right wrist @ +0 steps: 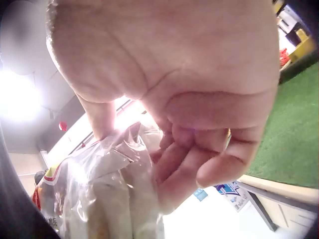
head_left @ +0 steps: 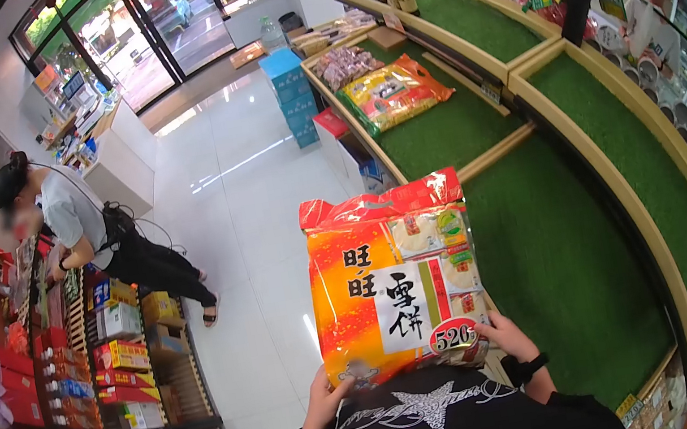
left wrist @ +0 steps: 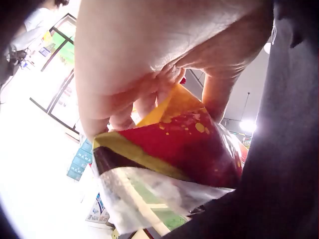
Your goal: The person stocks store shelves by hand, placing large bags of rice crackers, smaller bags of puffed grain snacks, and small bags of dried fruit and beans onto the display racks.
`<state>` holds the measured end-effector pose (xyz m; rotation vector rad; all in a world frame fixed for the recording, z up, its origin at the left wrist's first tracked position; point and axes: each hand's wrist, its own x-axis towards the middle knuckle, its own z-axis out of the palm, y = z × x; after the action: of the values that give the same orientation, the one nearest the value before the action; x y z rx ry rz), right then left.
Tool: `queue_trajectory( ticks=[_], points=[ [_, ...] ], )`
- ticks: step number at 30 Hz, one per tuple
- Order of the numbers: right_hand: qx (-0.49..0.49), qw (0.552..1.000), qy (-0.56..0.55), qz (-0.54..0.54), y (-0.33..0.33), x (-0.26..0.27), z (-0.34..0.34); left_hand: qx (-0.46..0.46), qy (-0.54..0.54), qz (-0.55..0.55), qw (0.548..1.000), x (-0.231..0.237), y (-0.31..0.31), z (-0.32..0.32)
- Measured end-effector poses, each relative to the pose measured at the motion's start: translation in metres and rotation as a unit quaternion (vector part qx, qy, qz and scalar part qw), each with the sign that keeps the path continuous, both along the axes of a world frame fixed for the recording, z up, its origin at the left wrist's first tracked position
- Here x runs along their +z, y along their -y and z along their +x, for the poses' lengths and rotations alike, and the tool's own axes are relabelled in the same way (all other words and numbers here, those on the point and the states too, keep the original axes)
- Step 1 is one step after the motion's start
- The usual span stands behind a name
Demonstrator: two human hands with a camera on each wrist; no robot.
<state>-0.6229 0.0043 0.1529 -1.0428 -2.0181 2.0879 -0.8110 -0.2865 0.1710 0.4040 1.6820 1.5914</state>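
Observation:
A large orange and red snack bag [head_left: 349,304] with a clear window of wrapped crackers is held upright in front of the person's black shirt. The left hand [head_left: 326,402] grips its lower left corner; in the left wrist view the left hand [left wrist: 169,55] has thumb and fingers on either side of the red and yellow bag corner [left wrist: 174,144]. At the lower right edge, the right hand [head_left: 510,339] pinches the bag. In the right wrist view, curled fingers and thumb of the right hand [right wrist: 169,74] hold the clear plastic side [right wrist: 114,189].
Wooden display bins [head_left: 544,272] lined with green turf stand at the right, one holding a yellow bag [head_left: 396,95] and small packets [head_left: 346,67]. Blue boxes [head_left: 288,96] are stacked beyond. Another person [head_left: 80,213] stands by stocked shelves [head_left: 123,360] at the left, with pale floor [head_left: 246,231] between.

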Motion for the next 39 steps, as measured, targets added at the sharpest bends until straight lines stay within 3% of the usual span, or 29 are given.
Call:
queue_trajectory(
  ticks=[1,3,5,6,10,13,17,20,23,26,29,32,35,39],
  points=[
    [0.028,0.995,0.052,0.075,0.000,-0.004,-0.013,0.000,-0.004,0.008,1.000,-0.005,0.005,-0.015],
    [0.011,0.998,-0.009,0.058,0.010,-0.018,-0.043,0.011,0.006,-0.008,1.000,-0.014,0.020,-0.044],
    [0.047,0.993,0.033,0.104,0.011,-0.006,-0.070,0.007,-0.018,-0.032,0.999,-0.008,0.025,-0.066],
    [0.030,0.998,0.012,0.059,0.015,-0.005,-0.084,0.018,0.010,-0.023,1.000,-0.009,0.029,-0.076],
    [0.051,0.991,0.025,0.119,0.024,-0.022,-0.122,0.034,0.015,-0.020,0.999,-0.021,0.048,-0.111],
    [0.040,0.995,0.012,0.089,0.029,-0.020,-0.147,0.048,0.048,-0.031,0.997,-0.012,0.049,-0.131],
    [0.068,0.991,0.042,0.107,0.020,-0.022,-0.174,0.047,-0.009,-0.039,0.998,-0.041,0.054,-0.154],
    [0.100,0.990,0.060,0.083,0.008,-0.029,-0.194,0.075,0.009,-0.028,0.997,-0.043,0.047,-0.165],
    [0.081,0.989,0.033,0.118,-0.005,-0.033,-0.217,0.098,0.076,-0.033,0.992,-0.035,0.031,-0.178],
    [0.091,0.987,0.045,0.124,-0.035,-0.026,-0.240,0.097,0.020,-0.046,0.994,-0.045,0.005,-0.198],
    [0.082,0.991,0.008,0.102,-0.071,-0.033,-0.264,0.102,0.030,-0.036,0.994,-0.024,-0.039,-0.222],
    [0.115,0.971,0.064,0.200,-0.115,-0.007,-0.295,0.093,0.020,-0.049,0.994,-0.017,-0.078,-0.248],
    [0.079,0.981,0.047,0.169,-0.152,-0.011,-0.304,0.069,-0.069,-0.048,0.994,-0.029,-0.117,-0.268],
    [0.041,0.991,0.029,0.128,-0.194,-0.017,-0.306,0.068,-0.032,-0.022,0.997,-0.017,-0.177,-0.282]
  ],
)
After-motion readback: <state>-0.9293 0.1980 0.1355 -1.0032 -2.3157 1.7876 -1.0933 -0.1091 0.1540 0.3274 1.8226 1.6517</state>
